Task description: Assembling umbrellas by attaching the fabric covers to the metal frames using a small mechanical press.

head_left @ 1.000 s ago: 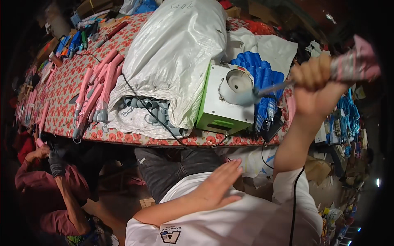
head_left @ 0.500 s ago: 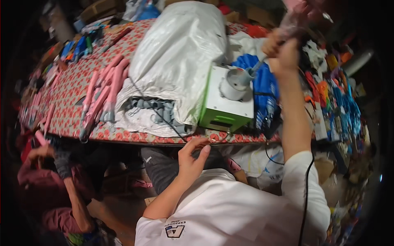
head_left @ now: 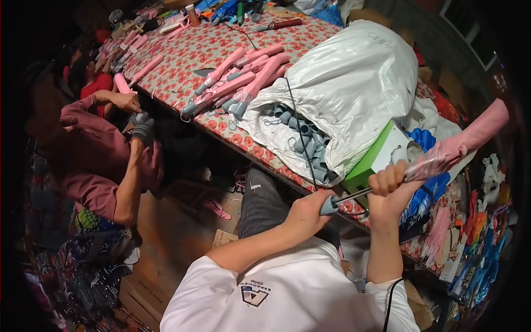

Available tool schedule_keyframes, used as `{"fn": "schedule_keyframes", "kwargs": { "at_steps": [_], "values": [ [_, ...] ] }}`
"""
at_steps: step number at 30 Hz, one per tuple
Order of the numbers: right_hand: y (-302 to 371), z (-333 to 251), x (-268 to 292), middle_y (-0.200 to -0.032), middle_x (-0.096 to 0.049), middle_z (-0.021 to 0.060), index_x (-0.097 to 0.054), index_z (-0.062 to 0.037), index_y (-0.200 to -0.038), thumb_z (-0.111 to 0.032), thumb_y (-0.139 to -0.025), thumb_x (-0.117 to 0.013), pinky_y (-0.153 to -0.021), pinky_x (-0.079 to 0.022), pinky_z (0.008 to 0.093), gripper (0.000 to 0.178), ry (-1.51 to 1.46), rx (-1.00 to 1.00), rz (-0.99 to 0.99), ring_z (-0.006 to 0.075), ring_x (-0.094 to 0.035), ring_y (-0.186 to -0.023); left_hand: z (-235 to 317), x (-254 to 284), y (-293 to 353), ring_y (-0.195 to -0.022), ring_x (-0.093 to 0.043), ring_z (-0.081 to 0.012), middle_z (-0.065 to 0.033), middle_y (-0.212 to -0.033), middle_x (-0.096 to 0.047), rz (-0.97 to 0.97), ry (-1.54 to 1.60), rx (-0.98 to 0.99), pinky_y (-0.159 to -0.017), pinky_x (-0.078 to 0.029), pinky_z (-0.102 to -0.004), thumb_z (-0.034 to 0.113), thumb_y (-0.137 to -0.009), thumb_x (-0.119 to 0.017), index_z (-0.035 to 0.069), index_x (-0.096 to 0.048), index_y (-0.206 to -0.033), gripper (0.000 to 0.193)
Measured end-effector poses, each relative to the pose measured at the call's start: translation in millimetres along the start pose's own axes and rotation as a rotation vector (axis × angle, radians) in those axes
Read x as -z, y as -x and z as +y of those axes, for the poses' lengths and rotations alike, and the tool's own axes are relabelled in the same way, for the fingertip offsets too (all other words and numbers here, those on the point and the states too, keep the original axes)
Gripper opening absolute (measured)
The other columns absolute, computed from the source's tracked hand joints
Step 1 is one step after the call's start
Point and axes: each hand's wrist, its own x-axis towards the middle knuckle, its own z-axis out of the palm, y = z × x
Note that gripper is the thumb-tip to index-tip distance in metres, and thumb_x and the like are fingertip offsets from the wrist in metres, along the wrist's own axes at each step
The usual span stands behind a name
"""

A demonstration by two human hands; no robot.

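A pink folding umbrella (head_left: 464, 145) in a clear wrapper slants across the right side. My right hand (head_left: 389, 188) is closed around its bared metal shaft, just below the pink cloth. At the lower end of the shaft, my left hand (head_left: 310, 214) closes on the grey handle (head_left: 328, 205). Behind my right hand stands a green and white box-shaped machine (head_left: 369, 160) with a round metal top, partly covered. A white sack (head_left: 354, 72) lies beside it, its mouth showing several grey handles (head_left: 301, 135) with loops.
Several pink umbrellas (head_left: 249, 74) are piled on the flower-patterned tablecloth (head_left: 182, 69). At left sits a co-worker (head_left: 102, 160) with a gloved hand. A black cable hangs across the sack. Blue wrapped bundles (head_left: 423, 196) and colourful scraps (head_left: 487, 243) crowd the right.
My right hand has brought the umbrella down and nearer, away from the machine's top. My left hand, which had been by the table edge, now grips the grey handle. The view has swung right.
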Motion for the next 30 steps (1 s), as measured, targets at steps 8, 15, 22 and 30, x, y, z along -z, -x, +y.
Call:
{"fn": "schedule_keyframes", "kwargs": {
  "at_steps": [8, 15, 22, 30],
  "values": [
    [-48, -8, -5, -0.109, -0.062, 0.0197, -0.060, -0.0041, -0.090, -0.042, -0.091, -0.053, -0.089, -0.048, 0.0357, 0.039, 0.358, -0.144, -0.389, 0.0282, -0.061, -0.103, 5, 22, 19, -0.065, -0.056, -0.0145, -0.0021, -0.075, -0.064, -0.183, 0.065, 0.337, -0.066, -0.046, -0.0251, 0.001, -0.070, -0.070, 0.003, -0.062, -0.094, 0.025],
    [30, 121, 32, -0.112, -0.061, 0.0125, -0.055, 0.0000, -0.120, -0.032, -0.091, -0.062, -0.081, -0.047, 0.0292, 0.044, 0.779, -0.508, -0.230, 0.0188, -0.058, -0.091, -5, 55, 7, -0.047, -0.045, -0.0083, -0.0031, -0.065, -0.058, 0.089, 0.707, 0.748, -0.042, -0.030, -0.0176, 0.002, -0.070, -0.064, 0.006, -0.061, -0.082, 0.013],
    [66, 40, 59, -0.102, -0.066, 0.0106, -0.061, 0.0014, -0.114, -0.012, -0.080, -0.072, -0.080, -0.048, 0.0267, 0.038, 1.125, -0.518, -0.262, 0.0172, -0.060, -0.088, -110, 156, -74, -0.044, -0.040, -0.0089, -0.0013, -0.058, -0.050, 0.536, 0.212, 0.657, -0.040, -0.029, -0.0234, 0.012, -0.071, -0.062, 0.005, -0.060, -0.083, 0.014],
    [130, -97, 129, -0.078, -0.065, 0.0074, -0.063, -0.0006, -0.078, -0.006, -0.082, -0.061, -0.062, -0.045, 0.0249, 0.007, 1.548, 0.348, 0.727, 0.0139, -0.054, -0.064, -192, 183, -190, -0.081, -0.062, -0.0355, -0.0201, -0.093, -0.066, 0.382, -1.260, 0.223, -0.077, -0.050, -0.0420, 0.036, -0.077, -0.067, -0.001, -0.063, -0.106, 0.047]
  ]
}}
